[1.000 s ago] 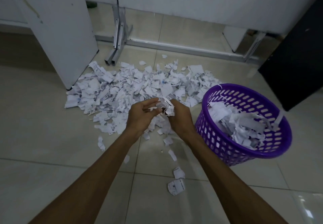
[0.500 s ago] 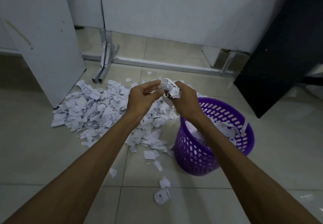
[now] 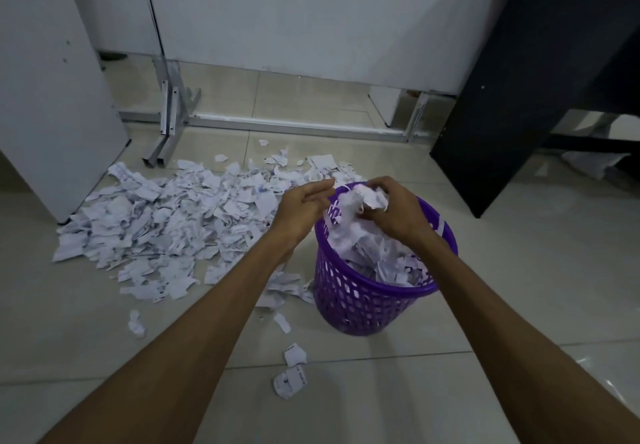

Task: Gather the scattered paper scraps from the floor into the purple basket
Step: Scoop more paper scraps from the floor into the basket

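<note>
Hands over basket (image 3: pixel 374 301), scrap heap (image 3: pixel 166 222) to the left.

Standing on the floor (image 3: pixel 519 288) right of centre, with scraps (image 3: pixel 377 256) piled inside up to the rim. Above its far rim, right hand (image 3: pixel 398 213) clutching a wad of scraps (image 3: pixel 367 198), left hand (image 3: pixel 304 206) just beside it at the left edge, fingers extended toward the wad. Spread across the floor left of the basket and behind the left hand, reaching back toward a metal frame foot (image 3: pixel 166 139). Nearer, between the forearms, a few stray pieces (image 3: pixel 291 371); another (image 3: pixel 135 324) off to the left. Left of the heap, an upright panel (image 3: pixel 52 90); behind, a wall panel (image 3: pixel 311 18); far right, a slanting board (image 3: pixel 540 73).
</note>
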### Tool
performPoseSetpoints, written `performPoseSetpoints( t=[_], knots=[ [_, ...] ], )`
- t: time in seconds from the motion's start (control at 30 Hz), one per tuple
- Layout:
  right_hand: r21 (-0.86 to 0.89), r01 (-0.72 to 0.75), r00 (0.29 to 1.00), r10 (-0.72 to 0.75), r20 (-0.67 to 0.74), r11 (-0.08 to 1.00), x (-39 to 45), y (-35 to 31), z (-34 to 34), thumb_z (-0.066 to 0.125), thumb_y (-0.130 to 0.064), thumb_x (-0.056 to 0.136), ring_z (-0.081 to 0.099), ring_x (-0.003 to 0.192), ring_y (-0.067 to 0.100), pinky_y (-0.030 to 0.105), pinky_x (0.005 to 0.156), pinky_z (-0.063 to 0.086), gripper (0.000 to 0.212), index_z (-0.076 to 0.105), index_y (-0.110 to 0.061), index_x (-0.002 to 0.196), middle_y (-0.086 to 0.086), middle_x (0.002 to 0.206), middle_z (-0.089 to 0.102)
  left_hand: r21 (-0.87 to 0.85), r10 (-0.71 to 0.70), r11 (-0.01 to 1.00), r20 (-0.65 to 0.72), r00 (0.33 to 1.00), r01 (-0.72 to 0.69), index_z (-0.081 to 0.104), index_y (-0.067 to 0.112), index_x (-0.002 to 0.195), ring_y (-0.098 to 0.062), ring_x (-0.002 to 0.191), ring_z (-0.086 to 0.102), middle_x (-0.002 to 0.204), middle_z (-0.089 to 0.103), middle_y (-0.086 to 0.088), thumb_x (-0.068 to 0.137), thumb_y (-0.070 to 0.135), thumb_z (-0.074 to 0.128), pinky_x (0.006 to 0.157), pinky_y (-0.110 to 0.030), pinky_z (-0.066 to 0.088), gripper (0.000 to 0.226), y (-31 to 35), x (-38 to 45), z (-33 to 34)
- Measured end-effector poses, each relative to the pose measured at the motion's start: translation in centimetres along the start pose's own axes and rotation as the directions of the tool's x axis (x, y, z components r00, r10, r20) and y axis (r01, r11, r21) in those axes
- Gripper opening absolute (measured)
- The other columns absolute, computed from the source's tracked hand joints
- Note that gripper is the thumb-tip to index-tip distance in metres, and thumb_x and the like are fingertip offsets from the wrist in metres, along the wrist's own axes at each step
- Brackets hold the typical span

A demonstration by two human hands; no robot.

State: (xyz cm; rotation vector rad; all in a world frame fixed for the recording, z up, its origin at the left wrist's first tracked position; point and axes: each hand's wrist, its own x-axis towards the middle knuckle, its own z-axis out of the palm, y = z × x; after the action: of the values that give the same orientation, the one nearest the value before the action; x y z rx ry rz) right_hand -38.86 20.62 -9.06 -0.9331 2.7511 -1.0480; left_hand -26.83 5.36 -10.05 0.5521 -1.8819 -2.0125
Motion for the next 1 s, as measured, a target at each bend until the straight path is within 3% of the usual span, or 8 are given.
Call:
performPoseSetpoints(
  t=[0.1,0.2,0.3,0.47,0.6,0.7,0.83,1.0],
  knots=[
    [-0.042,-0.072,0.996,0.074,0.047,0.996,0.1,0.1,-0.5,0.089,-0.028,0.069,0.053,0.122,0.026,0.040,0.095,0.050,0.087,0.042,-0.021,0.142,0.006,0.138,0.052,-0.029,-0.009,1.000,0.000,1.000,0.009,0.063,0.016,0.125,-0.006,0.106,0.064,0.121,0.067,0.001,0.093,-0.001,0.052,0.073,-0.013,0.053,0.038,0.0,-0.1,-0.9],
    [-0.046,-0.097,0.991,0.101,0.093,0.994,0.2,-0.3,-0.8,0.090,-0.024,0.066,0.051,0.125,0.028,0.042,0.097,0.049,0.097,0.036,-0.022,0.146,0.009,0.144,0.046,-0.048,-0.030,0.998,-0.001,1.000,0.030,0.064,0.021,0.124,-0.008,0.109,0.063,0.122,0.066,0.003,0.092,0.000,0.055,0.083,-0.019,0.054,0.040,-0.1,-0.3,-1.9],
    [-0.040,-0.078,0.993,0.081,0.081,0.996,0.0,-1.1,-0.8,0.088,-0.017,0.069,0.053,0.122,0.026,0.037,0.093,0.050,0.089,0.040,-0.021,0.144,0.010,0.141,0.048,-0.084,-0.043,0.996,-0.016,0.999,0.041,0.062,0.019,0.125,-0.013,0.109,0.065,0.121,0.067,0.003,0.091,0.000,0.054,0.093,-0.028,0.053,0.040,-0.4,-0.7,-2.7],
    [0.030,0.079,0.996,-0.080,0.050,0.996,-0.3,-4.6,1.1,0.076,-0.025,0.084,0.055,0.120,0.022,0.034,0.096,0.050,0.055,0.053,-0.022,0.134,0.007,0.140,0.049,-0.033,-0.049,0.998,-0.053,0.997,0.048,0.065,0.021,0.118,-0.012,0.095,0.071,0.111,0.072,0.007,0.093,0.007,0.057,0.083,-0.026,0.056,0.030,-0.5,-1.4,-5.1],
    [0.154,0.174,0.977,-0.190,0.096,0.973,-0.6,-7.7,5.1,0.070,-0.031,0.090,0.060,0.109,0.015,0.026,0.085,0.053,0.043,0.056,-0.024,0.130,0.006,0.138,0.050,0.023,-0.106,0.994,-0.138,0.985,0.110,0.067,0.023,0.115,-0.013,0.091,0.072,0.105,0.073,0.008,0.092,0.016,0.062,0.074,-0.021,0.056,0.025,-1.6,-2.6,-9.6],
    [0.121,0.192,0.953,-0.214,0.216,0.974,-0.9,-9.0,9.4,0.070,-0.032,0.089,0.061,0.109,0.018,0.026,0.083,0.051,0.045,0.057,-0.020,0.130,0.008,0.138,0.050,-0.001,-0.189,0.981,-0.239,0.952,0.195,0.067,0.021,0.116,-0.017,0.094,0.071,0.108,0.072,0.002,0.092,0.020,0.065,0.084,-0.029,0.056,0.025,-3.3,-3.4,-13.9],
    [0.052,0.102,0.921,-0.114,0.372,0.993,-1.2,-7.9,14.7,0.074,-0.033,0.086,0.057,0.118,0.023,0.029,0.093,0.048,0.055,0.055,-0.013,0.133,0.011,0.141,0.051,-0.059,-0.278,0.960,-0.329,0.903,0.274,0.065,0.016,0.117,-0.025,0.104,0.066,0.116,0.069,-0.005,0.096,0.017,0.055,0.096,-0.038,0.051,0.024,-6.2,-4.2,-18.4],
    [-0.049,-0.029,0.871,0.049,0.489,0.998,-1.1,-6.0,20.8,0.077,-0.053,0.077,0.037,0.138,0.027,0.036,0.110,0.037,0.085,0.041,-0.020,0.146,0.013,0.153,0.034,-0.073,-0.292,0.954,-0.421,0.859,0.289,0.066,0.015,0.116,-0.023,0.100,0.064,0.114,0.068,-0.009,0.092,0.014,0.063,0.090,-0.036,0.051,0.024,-10.2,-4.1,-23.2]
  ],
)
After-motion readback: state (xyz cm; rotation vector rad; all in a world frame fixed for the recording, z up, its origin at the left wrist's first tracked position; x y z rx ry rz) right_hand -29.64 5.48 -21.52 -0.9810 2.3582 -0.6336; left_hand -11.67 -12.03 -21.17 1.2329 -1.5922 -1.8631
